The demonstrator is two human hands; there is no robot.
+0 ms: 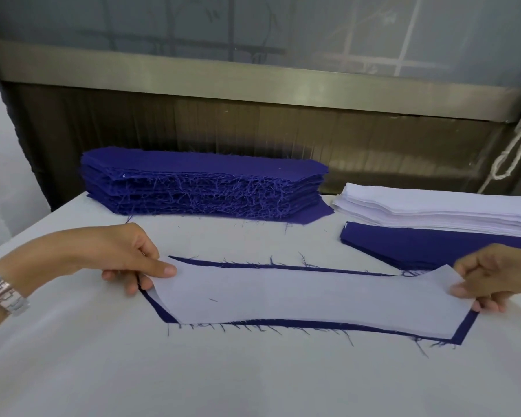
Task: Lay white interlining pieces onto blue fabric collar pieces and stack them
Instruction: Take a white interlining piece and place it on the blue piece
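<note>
We see a white desk [253, 380] from above. Near its middle a white interlining piece [307, 296] lies on a blue collar piece [463, 330], whose frayed edge shows as a narrow border around it. The left hand [127, 254], with a metal watch [0, 290] on its wrist, pinches the left end of the interlining, thumb on top and fingers curled beneath. The right hand [491, 278] pinches the slightly lifted right end. Behind stands a tall stack of blue pieces [202, 185]. To its right a stack of white interlining [433, 209] rests partly on a low blue pile [418, 245].
</note>
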